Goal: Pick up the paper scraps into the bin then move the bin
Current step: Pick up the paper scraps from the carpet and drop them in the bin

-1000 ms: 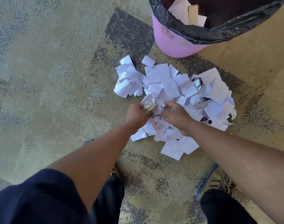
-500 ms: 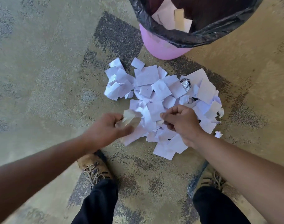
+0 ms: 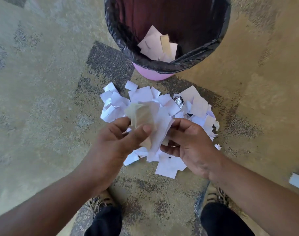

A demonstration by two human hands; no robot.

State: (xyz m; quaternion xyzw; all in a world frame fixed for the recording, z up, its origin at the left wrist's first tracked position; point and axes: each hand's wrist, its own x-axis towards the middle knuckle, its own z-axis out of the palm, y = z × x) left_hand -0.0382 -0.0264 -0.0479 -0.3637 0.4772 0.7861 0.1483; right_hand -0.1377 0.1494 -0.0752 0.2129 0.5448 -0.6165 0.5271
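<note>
Fingers of the left hand (image 3: 114, 142) pinch a tan scrap (image 3: 142, 116); the right hand (image 3: 191, 143) grips white scraps (image 3: 160, 133). Next: drop them in the bin (image 3: 162, 68) at twelve o'clock.

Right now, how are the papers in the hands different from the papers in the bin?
The held scraps are up in the air, pinched between the left hand and the right hand; the scraps in the bin lie down inside the black liner. The held scraps look blurry; the ones in the bin look sharp. Both bunches mix pale paper with a brownish piece.
</note>
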